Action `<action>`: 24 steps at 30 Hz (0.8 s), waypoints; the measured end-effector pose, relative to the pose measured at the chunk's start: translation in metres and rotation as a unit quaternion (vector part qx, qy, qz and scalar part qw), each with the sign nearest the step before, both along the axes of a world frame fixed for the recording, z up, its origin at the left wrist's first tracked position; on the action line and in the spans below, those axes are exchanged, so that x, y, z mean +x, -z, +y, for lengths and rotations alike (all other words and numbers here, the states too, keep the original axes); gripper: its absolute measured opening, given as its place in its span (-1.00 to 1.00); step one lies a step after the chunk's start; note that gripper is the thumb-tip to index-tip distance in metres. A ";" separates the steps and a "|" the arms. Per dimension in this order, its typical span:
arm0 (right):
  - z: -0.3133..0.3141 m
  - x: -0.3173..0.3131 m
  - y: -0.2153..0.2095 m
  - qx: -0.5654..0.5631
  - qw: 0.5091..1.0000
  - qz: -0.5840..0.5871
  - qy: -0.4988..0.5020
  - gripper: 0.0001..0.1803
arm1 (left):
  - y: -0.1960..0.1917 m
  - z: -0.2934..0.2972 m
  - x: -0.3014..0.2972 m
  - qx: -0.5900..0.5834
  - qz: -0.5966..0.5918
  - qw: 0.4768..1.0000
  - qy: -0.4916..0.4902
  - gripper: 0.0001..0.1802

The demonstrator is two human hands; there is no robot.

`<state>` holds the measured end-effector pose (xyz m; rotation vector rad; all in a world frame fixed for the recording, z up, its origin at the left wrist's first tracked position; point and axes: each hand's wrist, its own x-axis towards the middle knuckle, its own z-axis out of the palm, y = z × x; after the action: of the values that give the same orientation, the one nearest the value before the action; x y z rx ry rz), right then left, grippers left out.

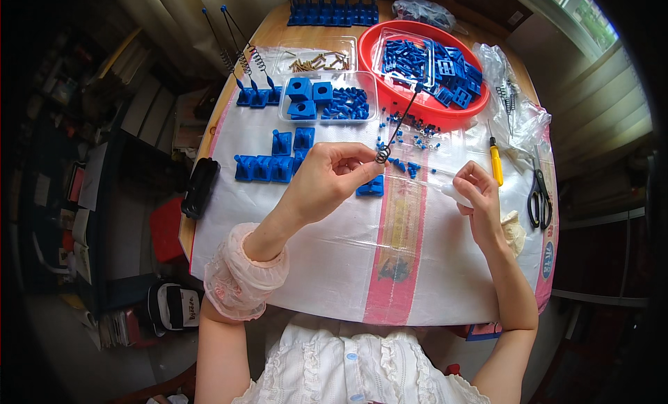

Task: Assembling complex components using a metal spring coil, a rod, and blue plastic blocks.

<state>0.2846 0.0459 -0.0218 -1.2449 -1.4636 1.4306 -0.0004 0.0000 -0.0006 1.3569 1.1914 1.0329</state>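
Note:
Between the thumb and fingertips of my left hand (334, 171) is a black coil spring (383, 154) with a thin dark rod. The rod slants up to the right and ends in a small blue tip (419, 88). My right hand (479, 195) is closed around a small white bottle (456, 194), mostly hidden by the fingers, its pale tip toward the left hand. Just beyond and below the left fingertips sits a blue base piece (370, 187). More blue bases (280, 169), some with short posts, stand left of that hand and are partly covered by it.
A red basin (369, 63) of blue parts stands at the back. Clear boxes hold screws (320, 61) and blue pieces (346, 103). Small blue bits (413, 169) lie mid-table. A yellow screwdriver (496, 160), black scissors (538, 199) and plastic bag (518, 112) are right; spring assemblies (259, 96) stand left.

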 end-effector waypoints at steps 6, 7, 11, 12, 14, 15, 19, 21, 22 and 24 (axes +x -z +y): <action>0.001 0.000 0.000 0.006 1.000 0.000 0.002 -0.81 | 0.000 0.000 0.000 0.001 0.006 1.000 0.002 -0.78; 0.001 0.000 0.000 0.009 1.000 0.001 0.001 -0.82 | -0.001 0.000 0.000 0.000 0.006 1.000 0.002 -0.77; 0.001 0.002 0.000 0.010 1.000 0.013 0.005 -0.81 | 0.000 0.000 0.000 -0.002 0.006 1.000 0.003 -0.77; 0.000 0.002 0.000 0.010 1.000 0.015 0.005 -0.81 | 0.000 0.000 0.000 -0.002 0.007 1.000 0.003 -0.77; 0.000 0.002 -0.001 0.009 1.000 0.015 0.003 -0.80 | -0.001 0.000 0.000 0.002 0.003 1.000 0.003 -0.77; 0.000 0.000 -0.001 0.008 1.000 0.013 0.001 -0.80 | -0.002 0.000 0.000 0.004 0.002 1.000 0.003 -0.77; 0.000 -0.001 0.001 0.009 1.000 0.004 -0.001 -0.80 | 0.005 0.000 0.002 0.030 -0.019 0.999 -0.014 -0.79; 0.000 -0.001 0.000 0.011 1.000 0.005 0.001 -0.80 | 0.003 0.000 0.002 0.026 -0.015 0.999 -0.012 -0.78; 0.001 0.000 0.000 0.013 1.000 0.006 0.002 -0.80 | 0.002 0.000 0.002 0.022 -0.010 1.000 -0.009 -0.78; 0.001 0.003 0.001 0.010 1.000 0.009 0.002 -0.80 | -0.001 0.000 0.000 0.001 0.010 1.000 0.002 -0.78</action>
<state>0.2873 0.0470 -0.0225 -1.2190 -1.4585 1.4173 -0.0006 0.0001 0.0003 1.3736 1.2015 1.0216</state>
